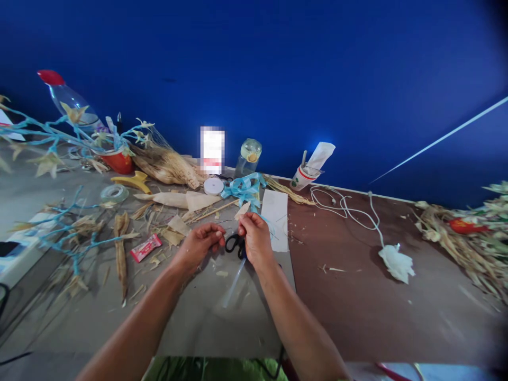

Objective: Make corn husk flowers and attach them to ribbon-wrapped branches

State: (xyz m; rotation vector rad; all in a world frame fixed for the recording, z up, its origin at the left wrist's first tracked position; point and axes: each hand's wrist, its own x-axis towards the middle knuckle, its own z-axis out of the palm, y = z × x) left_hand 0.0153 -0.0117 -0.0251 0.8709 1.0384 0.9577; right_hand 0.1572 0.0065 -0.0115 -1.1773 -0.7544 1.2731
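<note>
Husk (242, 210), tip pointing away, just beyond scissors (241, 250), clamped in fingers of right hand (257, 238); left hand (201, 243) left of scissors, fingers curled, can't tell grip.

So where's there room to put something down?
The biggest nearly bare patch is the brown tabletop between the right forearm and the crumpled white tissue. A smaller one, with a few scraps, is on the gray tabletop between the right forearm and left forearm. The left side is crowded with blue-wrapped branches and dried husks.
</note>
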